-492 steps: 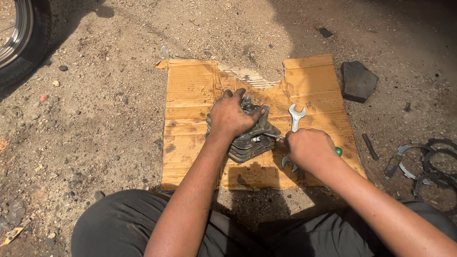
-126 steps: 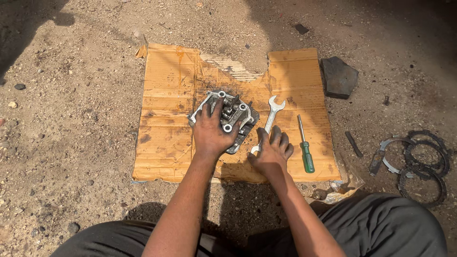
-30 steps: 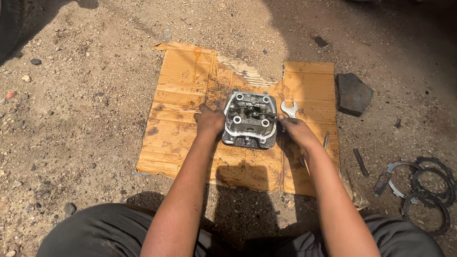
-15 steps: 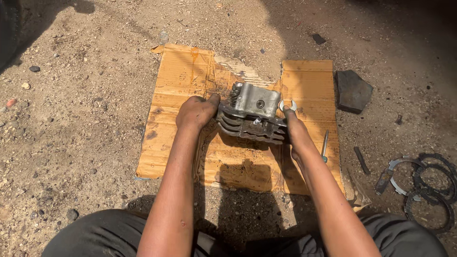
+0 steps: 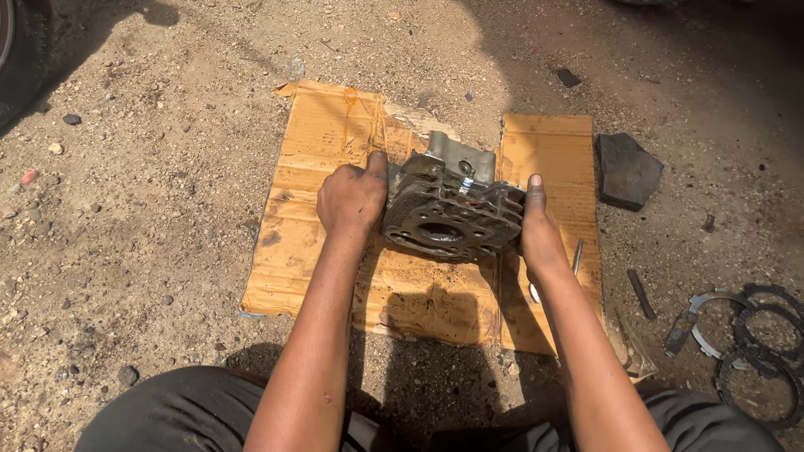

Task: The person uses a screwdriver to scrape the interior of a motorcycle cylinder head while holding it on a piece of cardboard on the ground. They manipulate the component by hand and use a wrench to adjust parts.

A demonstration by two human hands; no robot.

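Observation:
A grey, oily engine cylinder head (image 5: 456, 209) is held between my two hands above a sheet of brown cardboard (image 5: 335, 151) on the dirt ground. It is tipped so its flat underside with a round port faces me. My left hand (image 5: 352, 197) grips its left side, thumb pointing away from me. My right hand (image 5: 536, 226) presses flat against its right side. A screwdriver shaft (image 5: 577, 255) shows on the cardboard just right of my right wrist; the rest of it is hidden by my arm.
A dark flat stone (image 5: 628, 170) lies right of the cardboard. Several metal rings and clips (image 5: 745, 326) sit at the lower right with a dark bolt (image 5: 640, 293) nearby. A tyre edge (image 5: 17, 50) is at the upper left. My knees (image 5: 167, 414) fill the bottom.
The cylinder head has been tipped further over, from its top side facing up to its flat underside facing me. Both hands have stayed on its sides.

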